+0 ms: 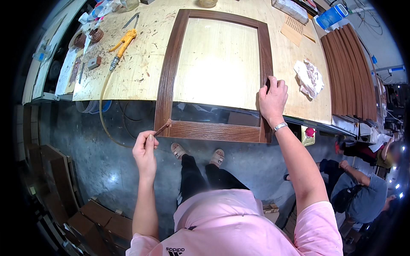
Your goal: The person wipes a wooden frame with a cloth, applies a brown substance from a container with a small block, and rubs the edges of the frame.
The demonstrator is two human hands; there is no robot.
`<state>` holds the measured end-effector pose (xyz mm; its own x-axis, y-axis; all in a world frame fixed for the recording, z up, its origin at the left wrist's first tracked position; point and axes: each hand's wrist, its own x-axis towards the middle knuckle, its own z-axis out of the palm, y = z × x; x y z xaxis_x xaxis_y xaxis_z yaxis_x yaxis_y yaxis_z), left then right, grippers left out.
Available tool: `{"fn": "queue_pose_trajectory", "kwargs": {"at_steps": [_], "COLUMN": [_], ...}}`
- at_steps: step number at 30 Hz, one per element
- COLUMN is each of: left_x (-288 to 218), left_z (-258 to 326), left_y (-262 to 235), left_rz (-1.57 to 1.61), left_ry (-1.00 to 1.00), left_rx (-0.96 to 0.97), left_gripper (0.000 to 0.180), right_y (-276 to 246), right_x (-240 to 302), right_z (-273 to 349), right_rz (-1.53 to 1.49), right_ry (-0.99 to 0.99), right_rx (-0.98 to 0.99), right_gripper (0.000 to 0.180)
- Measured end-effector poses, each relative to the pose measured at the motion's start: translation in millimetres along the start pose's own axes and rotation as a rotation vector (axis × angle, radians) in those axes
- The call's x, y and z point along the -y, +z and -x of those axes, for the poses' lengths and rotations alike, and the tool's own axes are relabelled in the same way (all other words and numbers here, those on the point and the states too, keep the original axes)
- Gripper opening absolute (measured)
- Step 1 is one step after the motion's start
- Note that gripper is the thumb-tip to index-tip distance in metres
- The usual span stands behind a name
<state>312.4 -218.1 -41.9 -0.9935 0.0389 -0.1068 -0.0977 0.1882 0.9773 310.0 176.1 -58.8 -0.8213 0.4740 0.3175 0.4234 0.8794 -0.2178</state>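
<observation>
A dark brown wooden frame [171, 64] lies on a pale plywood workbench [141, 64], its near rail hanging past the bench edge. My left hand [145, 149] is shut on a thin brown-stained stick or brush [163, 127] whose tip touches the frame's near left corner. My right hand [272, 96] presses on the frame's right rail, fingers curled over its inner edge.
A yellow air gun [123, 45] with a hose lies on the bench at left. A stained rag [310, 78] and a stack of brown slats [348, 68] sit at right. Brown boards [102, 222] lie on the floor at lower left. Another person [363, 192] crouches at right.
</observation>
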Motion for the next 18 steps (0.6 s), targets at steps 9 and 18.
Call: {"fn": "queue_pose_trajectory", "kwargs": {"at_steps": [9,18], "left_x": [4.8,4.2], "left_z": [-4.5,-5.0], "left_y": [4.6,0.2], "left_rz": [-0.017,-0.088], "left_ry": [0.108,0.131], "left_rx": [-0.041,-0.034], "left_gripper": [0.015,0.013], "right_y": [0.1,-1.6], "right_x": [0.6,1.7], "right_z": [-0.1,-0.6], "right_rz": [-0.003,0.005], "right_ry": [-0.007,0.009], "right_rx": [-0.006,0.014], "right_gripper": [0.036,0.037]}}
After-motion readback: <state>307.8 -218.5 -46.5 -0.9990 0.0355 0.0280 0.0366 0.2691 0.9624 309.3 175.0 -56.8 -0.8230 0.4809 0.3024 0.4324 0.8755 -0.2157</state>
